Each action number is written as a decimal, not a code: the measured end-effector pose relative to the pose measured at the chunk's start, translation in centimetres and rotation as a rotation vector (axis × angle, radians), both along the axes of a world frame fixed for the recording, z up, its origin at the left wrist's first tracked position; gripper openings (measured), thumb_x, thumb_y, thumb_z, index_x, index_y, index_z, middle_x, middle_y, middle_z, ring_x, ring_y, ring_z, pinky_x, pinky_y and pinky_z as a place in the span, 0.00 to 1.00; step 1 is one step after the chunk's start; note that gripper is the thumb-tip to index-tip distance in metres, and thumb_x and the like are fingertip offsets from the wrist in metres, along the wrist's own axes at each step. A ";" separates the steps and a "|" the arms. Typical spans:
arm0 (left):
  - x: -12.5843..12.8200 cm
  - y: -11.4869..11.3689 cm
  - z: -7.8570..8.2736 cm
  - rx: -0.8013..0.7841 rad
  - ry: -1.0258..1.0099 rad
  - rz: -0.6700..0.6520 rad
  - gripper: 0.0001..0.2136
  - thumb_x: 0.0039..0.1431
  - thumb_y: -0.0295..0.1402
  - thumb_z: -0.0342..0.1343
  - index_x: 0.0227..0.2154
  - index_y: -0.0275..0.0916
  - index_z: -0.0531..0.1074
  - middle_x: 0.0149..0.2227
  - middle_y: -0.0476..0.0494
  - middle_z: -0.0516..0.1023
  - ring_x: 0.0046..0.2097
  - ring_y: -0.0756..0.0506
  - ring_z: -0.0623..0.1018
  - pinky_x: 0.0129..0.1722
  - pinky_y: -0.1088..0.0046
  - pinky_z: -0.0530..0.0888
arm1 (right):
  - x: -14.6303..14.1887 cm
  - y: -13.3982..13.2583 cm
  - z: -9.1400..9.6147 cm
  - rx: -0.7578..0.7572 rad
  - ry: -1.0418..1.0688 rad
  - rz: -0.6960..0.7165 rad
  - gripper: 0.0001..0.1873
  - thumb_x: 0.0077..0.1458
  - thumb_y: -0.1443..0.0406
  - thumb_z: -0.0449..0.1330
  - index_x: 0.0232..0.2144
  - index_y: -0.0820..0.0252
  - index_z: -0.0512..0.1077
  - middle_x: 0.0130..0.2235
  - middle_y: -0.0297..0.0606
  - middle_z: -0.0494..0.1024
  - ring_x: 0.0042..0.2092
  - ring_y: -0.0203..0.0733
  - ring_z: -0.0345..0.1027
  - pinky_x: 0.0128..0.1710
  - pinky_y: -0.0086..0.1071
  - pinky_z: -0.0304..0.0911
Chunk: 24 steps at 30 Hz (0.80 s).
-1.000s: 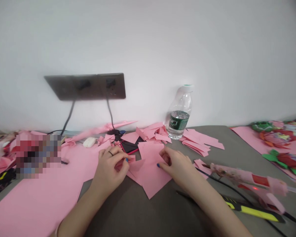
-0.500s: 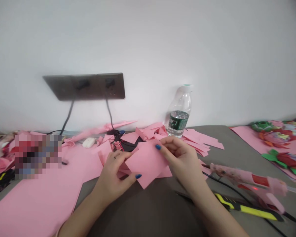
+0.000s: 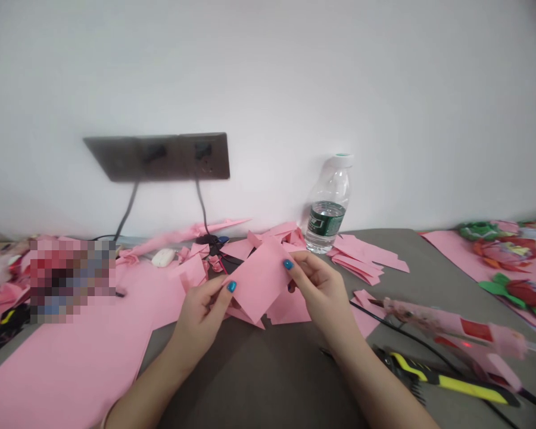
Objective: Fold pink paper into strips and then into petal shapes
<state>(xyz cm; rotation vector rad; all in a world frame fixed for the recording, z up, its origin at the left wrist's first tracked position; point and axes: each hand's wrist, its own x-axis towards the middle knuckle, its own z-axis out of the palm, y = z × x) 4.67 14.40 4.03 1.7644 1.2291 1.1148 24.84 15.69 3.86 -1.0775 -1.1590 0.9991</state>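
Note:
A square sheet of pink paper [image 3: 261, 283] is held up between my two hands, turned so one corner points down. My left hand [image 3: 203, 316] pinches its left corner, the blue-nailed thumb lying on the front. On the opposite side my right hand [image 3: 319, 286] grips the right edge, thumb in front and fingers curled behind. The fingertips behind the sheet are partly hidden. Under and behind it lie loose pink paper pieces [image 3: 290, 307] on the grey table [image 3: 259, 381].
A water bottle [image 3: 326, 208] leans by the wall among paper strips [image 3: 361, 256]. At right lie a pink glue gun [image 3: 455, 325], its cable, yellow-black pliers [image 3: 464, 384] and paper flowers [image 3: 518, 292]. Large pink sheets [image 3: 84, 351] cover the left. A socket panel [image 3: 161, 157] is on the wall.
My left thumb has moved up and left to the sheet's corner, and the sheet has risen slightly. My right hand still grips the right side. The view has shifted a little.

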 end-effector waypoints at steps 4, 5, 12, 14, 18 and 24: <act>-0.1 0.1 -0.5 -0.053 -0.082 0.032 0.10 0.64 0.38 0.54 0.37 0.37 0.76 0.29 0.49 0.76 0.31 0.47 0.73 0.29 0.77 0.70 | -0.2 0.1 -0.3 -0.057 0.064 0.065 0.14 0.52 0.54 0.66 0.31 0.59 0.71 0.20 0.28 0.67 0.23 0.34 0.58 0.24 0.29 0.57; -0.1 0.2 -0.6 -0.082 -0.108 0.029 0.10 0.62 0.38 0.56 0.40 0.37 0.76 0.30 0.48 0.77 0.32 0.47 0.74 0.30 0.77 0.71 | -0.2 0.1 -0.4 -0.076 0.101 0.089 0.15 0.51 0.54 0.66 0.31 0.58 0.69 0.19 0.26 0.66 0.23 0.34 0.58 0.25 0.28 0.57; 0.1 0.4 -0.7 -0.118 -0.138 0.028 0.09 0.63 0.38 0.55 0.39 0.37 0.74 0.32 0.46 0.78 0.36 0.45 0.77 0.32 0.75 0.74 | -0.5 -0.2 -0.6 -0.137 0.186 0.149 0.18 0.49 0.58 0.69 0.35 0.56 0.65 0.24 0.26 0.69 0.25 0.33 0.57 0.26 0.26 0.52; 0.1 0.4 -0.5 -0.098 -0.120 0.039 0.09 0.64 0.38 0.54 0.38 0.38 0.74 0.32 0.46 0.77 0.35 0.45 0.76 0.32 0.75 0.73 | -0.5 -0.2 -0.6 -0.143 0.169 0.188 0.18 0.50 0.56 0.68 0.38 0.57 0.67 0.29 0.30 0.74 0.29 0.36 0.63 0.29 0.28 0.55; 0.0 0.3 -0.5 -0.111 -0.107 0.042 0.10 0.64 0.40 0.53 0.33 0.38 0.72 0.31 0.47 0.75 0.33 0.46 0.74 0.30 0.76 0.70 | -0.5 -0.2 -0.5 -0.125 0.164 0.266 0.19 0.51 0.52 0.68 0.33 0.57 0.66 0.24 0.28 0.69 0.27 0.34 0.59 0.28 0.28 0.52; -0.1 0.5 -0.4 -0.089 -0.109 0.078 0.11 0.64 0.40 0.53 0.33 0.38 0.71 0.30 0.48 0.73 0.31 0.47 0.70 0.27 0.77 0.65 | -0.6 -0.2 -0.6 -0.131 0.094 0.210 0.17 0.51 0.54 0.66 0.32 0.58 0.66 0.19 0.20 0.55 0.23 0.30 0.43 0.24 0.27 0.41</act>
